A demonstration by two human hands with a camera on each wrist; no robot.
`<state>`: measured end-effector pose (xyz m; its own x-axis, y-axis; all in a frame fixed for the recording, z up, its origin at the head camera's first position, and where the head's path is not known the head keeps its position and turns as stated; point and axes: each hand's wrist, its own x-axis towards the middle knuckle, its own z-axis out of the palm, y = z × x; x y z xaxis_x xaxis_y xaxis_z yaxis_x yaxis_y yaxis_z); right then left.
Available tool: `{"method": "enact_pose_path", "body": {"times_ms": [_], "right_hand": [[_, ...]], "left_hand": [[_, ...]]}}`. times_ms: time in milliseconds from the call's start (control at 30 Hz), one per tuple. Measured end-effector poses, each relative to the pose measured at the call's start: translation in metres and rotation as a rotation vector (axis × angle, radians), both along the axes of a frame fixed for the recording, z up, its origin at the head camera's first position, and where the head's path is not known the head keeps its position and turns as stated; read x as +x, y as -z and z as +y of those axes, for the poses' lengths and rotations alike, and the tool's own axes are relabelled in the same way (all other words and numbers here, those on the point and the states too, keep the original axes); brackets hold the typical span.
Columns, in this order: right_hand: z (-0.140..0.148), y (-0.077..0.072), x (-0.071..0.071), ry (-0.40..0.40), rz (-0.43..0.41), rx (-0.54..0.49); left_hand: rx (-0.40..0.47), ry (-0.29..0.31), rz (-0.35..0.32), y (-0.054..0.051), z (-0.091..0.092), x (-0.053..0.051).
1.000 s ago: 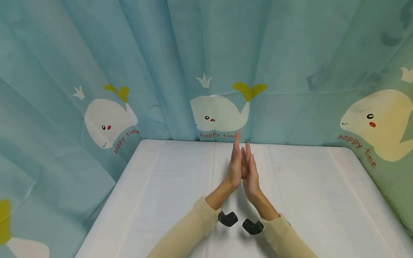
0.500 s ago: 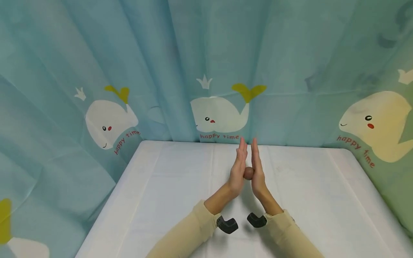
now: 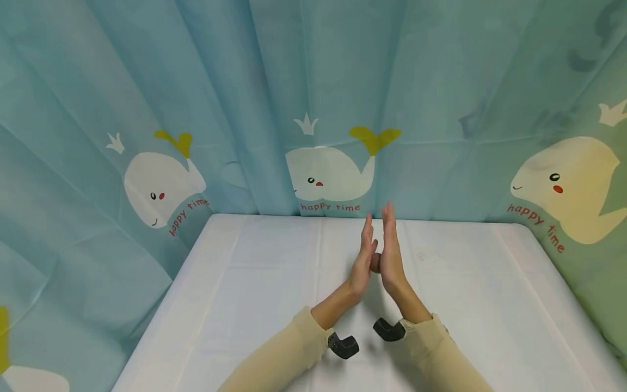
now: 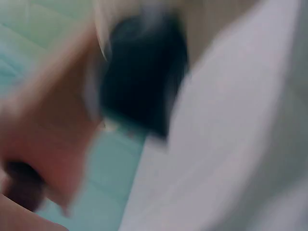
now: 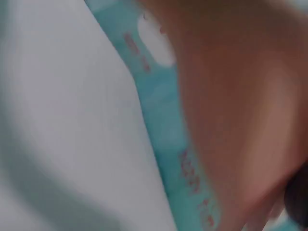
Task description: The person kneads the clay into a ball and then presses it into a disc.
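Observation:
A small brown ball [image 3: 375,263] sits between the two palms, above the table. My left hand [image 3: 361,267] has its fingers straight, pointing forward, with the palm against the ball's left side. Facing it, my right hand [image 3: 392,261] is also straight-fingered, touching the ball's right side and partly hiding it. The right fingertips reach a little farther forward than the left ones. In the blurred left wrist view the dark ball [image 4: 24,190] shows at the lower left beside a palm. The right wrist view catches only the ball's edge [image 5: 298,197].
A white-covered table [image 3: 264,261] lies under the hands. Behind and beside it hangs a blue-green curtain [image 3: 235,81] printed with whales. Each beige sleeve [image 3: 289,354] carries a dark wrist camera [image 3: 343,346] at its cuff.
My right hand has slid forward and my left hand back, reversing which fingertips lead. The ball stays between the palms throughout, and both hands have shifted slightly right since the first frame.

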<state>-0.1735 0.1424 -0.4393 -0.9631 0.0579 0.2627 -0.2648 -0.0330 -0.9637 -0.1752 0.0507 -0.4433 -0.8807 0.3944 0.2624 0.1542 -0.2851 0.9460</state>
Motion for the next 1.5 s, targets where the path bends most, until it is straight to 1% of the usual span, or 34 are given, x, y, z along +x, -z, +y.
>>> {"method": "enact_pose_path", "body": {"times_ms": [67, 100, 167, 200, 267, 333, 400, 467, 533, 633, 700, 767, 833, 933, 1000, 1067, 1100, 1167, 1200, 1233, 1300, 1333, 1367, 1433, 1500], "right_hand": [[0.004, 0.005, -0.005, -0.003, -0.057, 0.015], [0.004, 0.008, -0.005, -0.013, -0.079, 0.028], [0.000, 0.015, -0.002, -0.036, -0.076, 0.049], [-0.003, 0.017, 0.001, -0.049, -0.066, 0.057], [-0.011, 0.019, 0.008, -0.078, -0.021, 0.068], [-0.019, 0.016, 0.014, -0.100, 0.051, 0.076], [-0.024, 0.010, 0.019, -0.112, 0.106, 0.072], [-0.023, 0.005, 0.020, -0.102, 0.127, 0.047], [-0.019, 0.001, 0.016, -0.077, 0.125, 0.015], [-0.008, 0.003, 0.005, -0.041, 0.071, -0.043], [-0.004, 0.006, 0.001, -0.041, 0.042, -0.047], [-0.004, 0.012, 0.000, -0.053, 0.033, -0.019], [-0.010, 0.017, 0.006, -0.075, 0.053, 0.009], [-0.021, 0.020, 0.020, -0.096, 0.116, 0.042], [-0.026, 0.016, 0.027, -0.103, 0.171, 0.049], [-0.028, 0.009, 0.029, -0.093, 0.209, 0.059], [-0.027, 0.004, 0.028, -0.082, 0.210, 0.058], [-0.022, -0.002, 0.023, -0.066, 0.185, 0.044], [-0.018, -0.003, 0.019, -0.059, 0.161, 0.032], [-0.014, -0.003, 0.014, -0.056, 0.131, 0.012], [-0.008, 0.001, 0.005, -0.048, 0.077, -0.013], [-0.005, 0.005, 0.002, -0.048, 0.064, -0.012], [-0.005, 0.009, 0.000, -0.048, 0.057, -0.011], [-0.007, 0.016, 0.002, -0.064, 0.044, 0.006], [-0.014, 0.018, 0.009, -0.090, 0.053, 0.014]], "left_hand": [[0.038, 0.018, -0.030, -0.007, -0.001, 0.004], [0.041, 0.013, -0.049, -0.011, -0.002, 0.004], [0.025, -0.014, -0.071, -0.015, -0.005, 0.003], [0.004, -0.035, -0.078, -0.016, -0.006, 0.001], [-0.041, -0.089, -0.079, -0.014, -0.008, -0.006], [-0.062, -0.132, -0.080, -0.009, -0.009, -0.012], [-0.072, -0.148, -0.085, -0.003, -0.009, -0.016], [-0.071, -0.128, -0.084, 0.000, -0.009, -0.016], [-0.060, -0.071, -0.077, 0.000, -0.008, -0.011], [0.001, 0.013, -0.085, -0.008, -0.006, -0.002], [0.045, 0.037, -0.105, -0.015, -0.007, 0.001], [0.058, 0.018, -0.134, -0.021, -0.008, 0.002], [0.032, -0.021, -0.146, -0.024, -0.011, -0.001], [-0.041, -0.093, -0.131, -0.021, -0.014, -0.010], [-0.078, -0.118, -0.108, -0.013, -0.015, -0.015], [-0.111, -0.113, -0.109, -0.005, -0.014, -0.016], [-0.119, -0.099, -0.104, -0.002, -0.014, -0.015], [-0.129, -0.070, -0.073, 0.003, -0.012, -0.010], [-0.131, -0.051, -0.060, 0.004, -0.011, -0.007], [-0.135, -0.034, -0.050, 0.003, -0.009, -0.004], [-0.112, -0.018, -0.025, -0.001, -0.008, 0.000], [-0.095, -0.016, -0.027, -0.004, -0.007, 0.001], [-0.075, -0.011, -0.045, -0.007, -0.008, 0.002], [-0.045, -0.027, -0.082, -0.011, -0.009, 0.001], [-0.020, -0.059, -0.122, -0.012, -0.012, -0.003]]}}
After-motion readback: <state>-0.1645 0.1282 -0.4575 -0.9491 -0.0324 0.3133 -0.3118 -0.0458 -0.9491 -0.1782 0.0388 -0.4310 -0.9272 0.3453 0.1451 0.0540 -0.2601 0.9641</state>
